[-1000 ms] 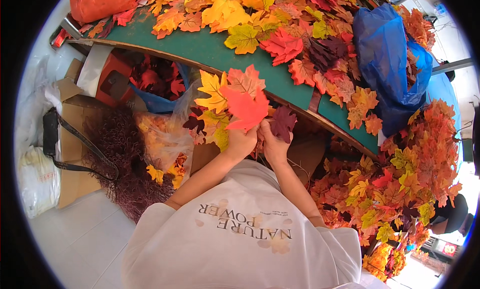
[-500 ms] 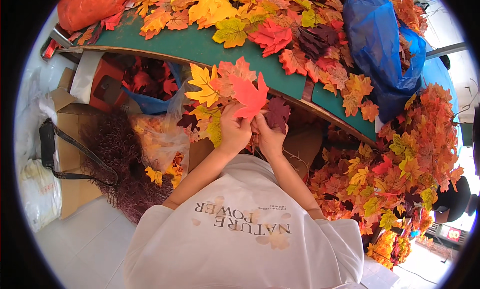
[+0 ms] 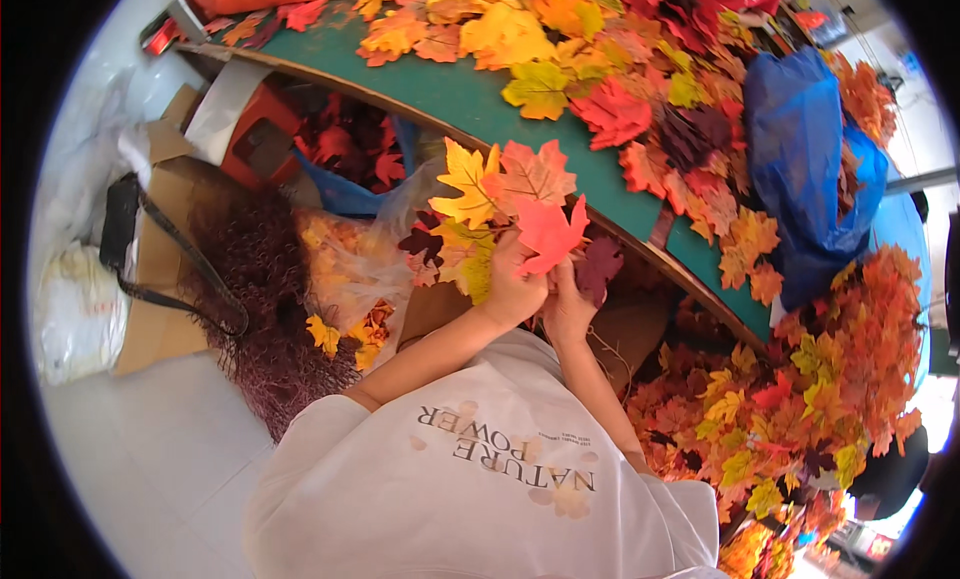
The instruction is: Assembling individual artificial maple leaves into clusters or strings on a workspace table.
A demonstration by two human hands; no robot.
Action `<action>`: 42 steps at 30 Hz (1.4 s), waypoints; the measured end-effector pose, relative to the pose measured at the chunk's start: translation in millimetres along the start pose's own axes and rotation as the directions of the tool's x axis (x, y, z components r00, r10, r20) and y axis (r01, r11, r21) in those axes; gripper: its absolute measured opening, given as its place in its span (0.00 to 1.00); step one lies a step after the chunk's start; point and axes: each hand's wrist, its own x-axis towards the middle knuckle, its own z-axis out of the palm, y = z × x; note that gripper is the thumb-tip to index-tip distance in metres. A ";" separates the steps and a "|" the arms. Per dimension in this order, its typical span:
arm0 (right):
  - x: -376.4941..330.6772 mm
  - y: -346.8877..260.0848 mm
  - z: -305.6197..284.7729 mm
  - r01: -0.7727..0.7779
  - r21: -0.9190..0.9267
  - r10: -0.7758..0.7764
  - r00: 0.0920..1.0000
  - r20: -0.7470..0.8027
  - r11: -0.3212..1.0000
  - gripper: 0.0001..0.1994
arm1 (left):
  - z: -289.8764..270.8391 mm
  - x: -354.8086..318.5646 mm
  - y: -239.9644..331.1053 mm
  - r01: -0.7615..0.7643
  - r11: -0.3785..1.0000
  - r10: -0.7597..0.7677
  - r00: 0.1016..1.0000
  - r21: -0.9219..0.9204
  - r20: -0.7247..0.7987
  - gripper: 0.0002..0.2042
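Note:
A small spray of artificial maple leaves is held up in front of my chest, beside the table edge. My left hand is closed round its stem, just below a coral-red leaf. Yellow, orange-pink and yellow-green leaves fan out above and beside that hand. Fingers of my right hand pinch at the stem close to the left fingers, with a dark purple leaf beside them. The exact spot they grip is hidden behind the fingers and the coral-red leaf.
Loose leaves in several colours cover much of the green table. A blue plastic bag stands at its right end. Bunched leaf garlands pile up at right. On the left are dark twiggy stems, a cardboard box and a clear bag.
The whole view has turned and shifted, so the table and my hands appear farther right. Both hands stay together at the spray, which tilts slightly differently.

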 end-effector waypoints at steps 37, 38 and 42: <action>3.0 -42.1 12.4 0.033 0.085 -0.040 0.996 0.080 0.996 0.05 | -5.1 21.5 28.4 0.397 0.640 -0.311 0.917 -0.658 0.251 0.10; 2.1 -41.9 13.9 0.067 0.085 -0.074 0.994 0.084 0.994 0.05 | -4.6 20.4 29.0 0.398 0.640 -0.311 0.916 -0.657 0.253 0.10; 8.2 -32.6 5.0 0.114 -0.016 -0.113 0.993 0.032 0.993 0.04 | -5.3 19.0 33.9 0.256 0.812 -0.215 0.967 -0.524 0.139 0.09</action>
